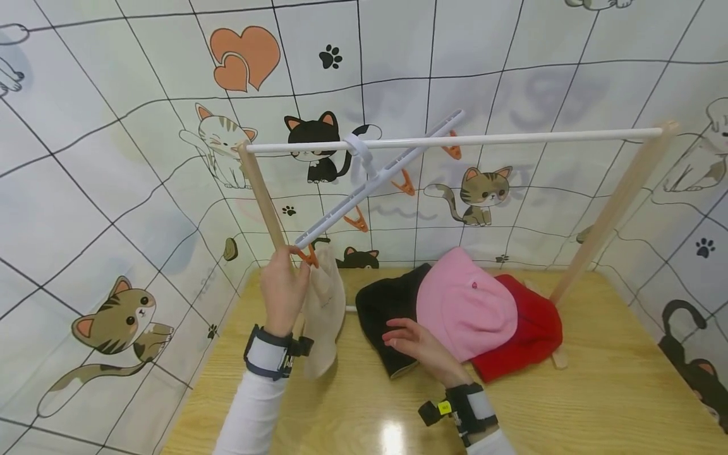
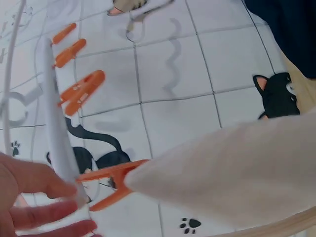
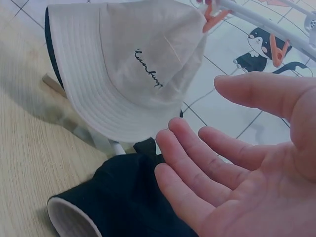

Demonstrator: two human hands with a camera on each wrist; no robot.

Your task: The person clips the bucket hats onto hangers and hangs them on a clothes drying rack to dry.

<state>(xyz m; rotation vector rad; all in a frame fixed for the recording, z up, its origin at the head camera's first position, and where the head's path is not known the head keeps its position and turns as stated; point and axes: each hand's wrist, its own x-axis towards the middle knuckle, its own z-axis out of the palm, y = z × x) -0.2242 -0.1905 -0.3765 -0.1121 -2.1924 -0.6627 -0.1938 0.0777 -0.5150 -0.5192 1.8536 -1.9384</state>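
Observation:
A cream bucket hat (image 1: 324, 316) with dark script hangs from an orange clip (image 2: 111, 180) at the near end of a pale hanger (image 1: 381, 177). My left hand (image 1: 284, 291) is at that hanger end, its fingertips (image 2: 64, 190) beside the clip's spread handles. Nothing is pinched between those fingers as far as the left wrist view shows. Over a black bucket hat (image 1: 392, 303), my right hand (image 1: 423, 347) is held palm up with loosely extended fingers, holding nothing. In the right wrist view the cream hat (image 3: 143, 69) is just beyond the right fingertips.
The hanger is hooked on a white rod (image 1: 512, 138) between wooden posts (image 1: 614, 208). More orange clips (image 1: 405, 183) dangle from it. A pink bucket hat (image 1: 463, 303) overlaps the black hat and a red hat (image 1: 529, 328) on the wooden table (image 1: 625, 392). A cat-print wall cover stands behind.

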